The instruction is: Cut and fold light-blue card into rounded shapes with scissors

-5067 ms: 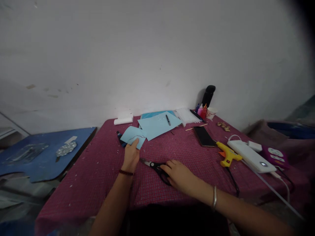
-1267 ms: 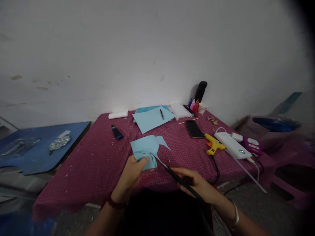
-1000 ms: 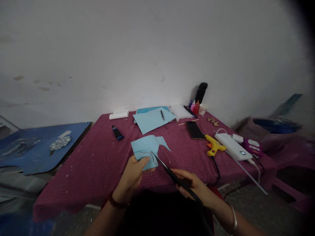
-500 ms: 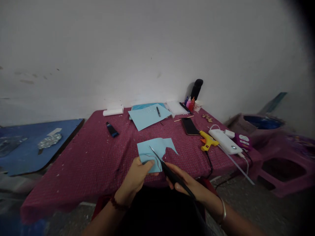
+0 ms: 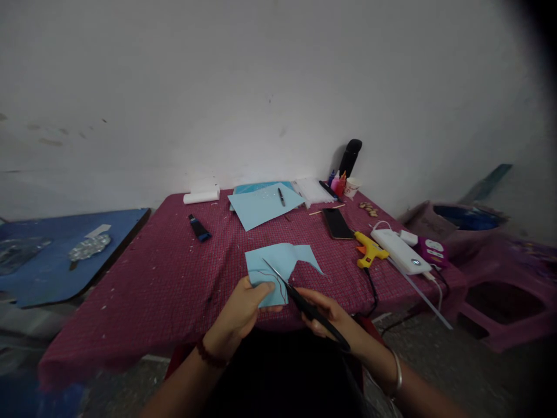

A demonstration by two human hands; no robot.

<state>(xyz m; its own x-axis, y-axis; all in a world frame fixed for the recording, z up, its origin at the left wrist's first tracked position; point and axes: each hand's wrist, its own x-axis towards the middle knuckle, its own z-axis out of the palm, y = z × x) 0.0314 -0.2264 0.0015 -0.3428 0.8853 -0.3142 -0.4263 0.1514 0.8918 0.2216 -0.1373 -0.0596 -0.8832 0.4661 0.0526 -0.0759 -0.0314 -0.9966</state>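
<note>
A light blue sheet of paper point(image 5: 278, 258) with a drawn curved line is pinched by my left hand point(image 5: 248, 305), thumb on top. Its right part is cut away along a jagged edge. My right hand point(image 5: 331, 316) is wrapped round the black handles of a pair of scissors point(image 5: 311, 307). The blades lie over the paper and point up and to the left, close to the drawn line. Part of the handles is hidden by my fingers.
A yellow glue gun point(image 5: 369, 249), a black phone point(image 5: 337, 223) and a white power bank point(image 5: 400, 251) lie to the right on the red checked cloth point(image 5: 165, 278). Behind are more blue sheets point(image 5: 256, 209) with a pen point(image 5: 281, 197). Small paint bottles point(image 5: 342, 184) stand near a paper cup point(image 5: 351, 187).
The scissor handles have come closer together, with the blades still at the paper. The paper's cut right flap has shifted slightly to the right.
</note>
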